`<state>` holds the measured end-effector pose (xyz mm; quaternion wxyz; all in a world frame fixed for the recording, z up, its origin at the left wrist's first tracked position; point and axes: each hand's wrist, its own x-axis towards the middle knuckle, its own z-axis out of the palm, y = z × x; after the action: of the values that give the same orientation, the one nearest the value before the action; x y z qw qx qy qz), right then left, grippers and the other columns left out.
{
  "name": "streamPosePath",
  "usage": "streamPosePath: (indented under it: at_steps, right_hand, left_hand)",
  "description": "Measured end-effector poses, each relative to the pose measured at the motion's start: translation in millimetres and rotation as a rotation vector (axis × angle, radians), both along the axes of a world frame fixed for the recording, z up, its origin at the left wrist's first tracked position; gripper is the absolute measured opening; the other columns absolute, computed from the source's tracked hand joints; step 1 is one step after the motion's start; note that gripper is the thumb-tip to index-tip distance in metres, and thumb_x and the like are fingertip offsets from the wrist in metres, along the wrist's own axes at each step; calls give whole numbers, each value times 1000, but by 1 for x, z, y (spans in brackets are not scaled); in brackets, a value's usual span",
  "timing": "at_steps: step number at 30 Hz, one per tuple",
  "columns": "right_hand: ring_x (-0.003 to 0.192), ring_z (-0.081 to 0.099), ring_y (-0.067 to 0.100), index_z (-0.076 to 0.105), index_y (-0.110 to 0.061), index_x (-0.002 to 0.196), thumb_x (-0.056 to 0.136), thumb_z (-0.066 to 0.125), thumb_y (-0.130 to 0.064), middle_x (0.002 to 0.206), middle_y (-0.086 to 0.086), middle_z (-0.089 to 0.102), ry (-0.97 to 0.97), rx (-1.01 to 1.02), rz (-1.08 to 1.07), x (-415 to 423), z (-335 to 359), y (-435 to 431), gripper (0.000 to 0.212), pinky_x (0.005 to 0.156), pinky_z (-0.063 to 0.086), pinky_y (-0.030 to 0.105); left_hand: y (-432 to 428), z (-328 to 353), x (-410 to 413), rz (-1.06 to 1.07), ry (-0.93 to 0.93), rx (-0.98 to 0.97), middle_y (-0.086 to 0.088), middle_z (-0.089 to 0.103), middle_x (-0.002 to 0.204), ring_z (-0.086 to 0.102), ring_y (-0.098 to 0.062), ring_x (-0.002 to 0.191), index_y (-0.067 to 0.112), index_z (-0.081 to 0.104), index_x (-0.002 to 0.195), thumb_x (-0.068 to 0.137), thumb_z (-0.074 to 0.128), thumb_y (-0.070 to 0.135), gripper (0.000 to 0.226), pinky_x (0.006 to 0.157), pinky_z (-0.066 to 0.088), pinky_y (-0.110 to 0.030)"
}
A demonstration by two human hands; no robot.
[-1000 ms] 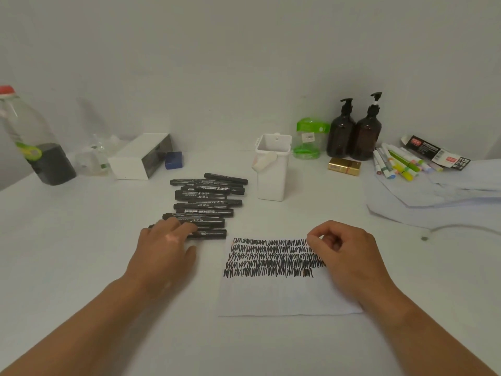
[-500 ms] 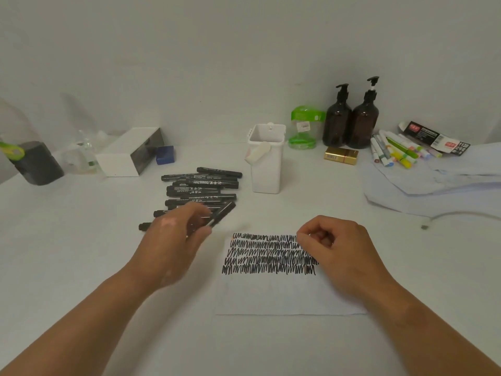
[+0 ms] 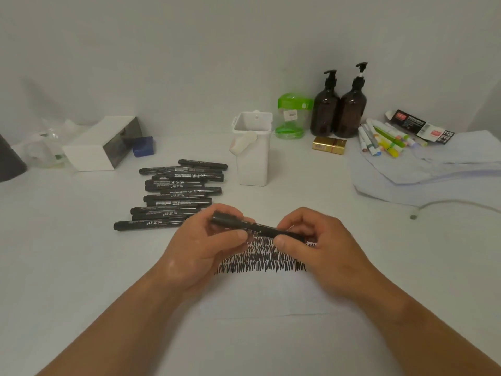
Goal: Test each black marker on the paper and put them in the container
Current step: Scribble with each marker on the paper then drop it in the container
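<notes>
One black marker (image 3: 257, 227) is being held level, gripped at both ends. The left hand (image 3: 206, 248) is being curled round its left end, thumb in front, while the right end is being pinched between thumb and fingers of the right hand (image 3: 320, 251). The marker is being held just above the top rows of black scribbles on the paper (image 3: 271, 297). The other black markers (image 3: 176, 191) are being shown stacked loosely on the desk (image 3: 81, 267), left of the white container (image 3: 253, 156), which is being seen upright behind the paper. Two brown pump bottles (image 3: 339, 109) and a bunch of coloured markers (image 3: 382, 139) are being seen at the back right.
</notes>
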<state>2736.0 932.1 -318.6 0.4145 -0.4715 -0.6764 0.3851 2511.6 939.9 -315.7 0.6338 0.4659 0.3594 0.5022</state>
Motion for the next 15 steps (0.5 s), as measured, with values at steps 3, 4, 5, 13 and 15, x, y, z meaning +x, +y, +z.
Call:
streamPosePath:
  at_steps: [3, 4, 5, 13, 15]
  right_hand:
    - [66, 66, 10, 73, -29, 86, 82, 83, -24, 77, -8, 77, 58, 0, -31, 4, 5, 1, 12, 64, 51, 20]
    - [67, 66, 8, 74, -28, 85, 83, 83, -18, 76, -8, 76, 67, 1, -33, 2, 6, 0, 14, 65, 52, 21]
    - [66, 66, 7, 74, -27, 85, 82, 84, -15, 76, -8, 76, 86, -1, -27, 0, 6, -2, 15, 64, 52, 21]
    - [48, 44, 19, 63, -15, 77, 85, 73, -30, 58, 12, 55, 333, -190, 36, -29, 0, -13, 20, 42, 35, 22]
    - [48, 43, 19, 59, -14, 72, 87, 71, -28, 57, 12, 56, 345, -175, 21, -30, 0, -13, 24, 43, 35, 23]
  left_hand:
    - [-5, 1, -11, 96, 557, 293, 3, 77, 95, 72, -10, 85, 30, 73, 94, 79, 83, 14, 24, 76, 53, -18]
    - [-8, 0, -10, 103, 751, 435, 9, 76, 93, 70, -5, 85, 31, 73, 100, 85, 79, 19, 21, 76, 50, -12]
    - [-11, -1, -7, 92, 898, 577, 15, 73, 92, 66, -1, 85, 30, 72, 107, 90, 73, 24, 18, 75, 45, -7]
    - [-24, -5, 27, -46, 925, 766, 32, 64, 83, 59, 14, 80, 27, 55, 94, 106, 44, 29, 16, 71, 43, -9]
    - [-25, -7, 29, -39, 916, 797, 36, 64, 87, 59, 16, 79, 25, 56, 100, 107, 42, 28, 16, 70, 43, -8]
